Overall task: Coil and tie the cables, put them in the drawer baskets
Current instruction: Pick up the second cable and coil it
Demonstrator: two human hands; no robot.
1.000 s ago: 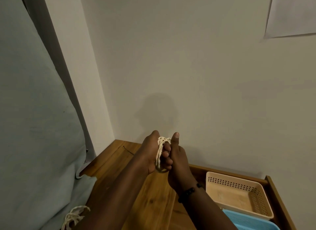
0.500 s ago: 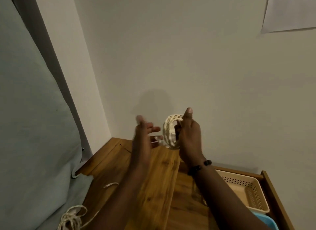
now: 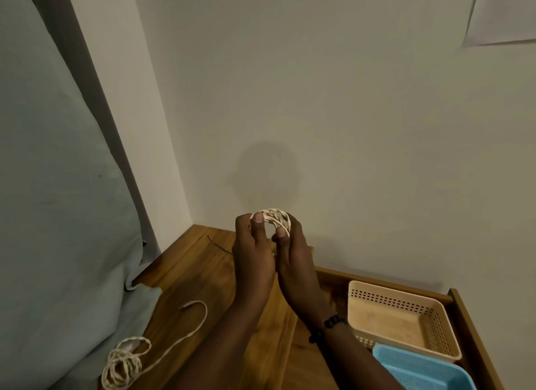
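A small coil of white braided cable is held up in front of the wall, above the wooden top. My left hand pinches its left side between thumb and fingers. My right hand grips its right side, fingers curled round the loops. A second white cable lies loosely bundled at the lower left, its free end trailing over the wood. A beige basket and a blue basket sit in the open drawer at the right.
A pale blue fabric mass fills the left side and overlaps the wooden top. A thin dark wire lies near the back corner. The drawer's wooden side rises at the far right. A paper sheet hangs on the wall.
My left hand was off the coil half a second ago and now pinches it again. Both hands have come together and the coil has turned to face me.
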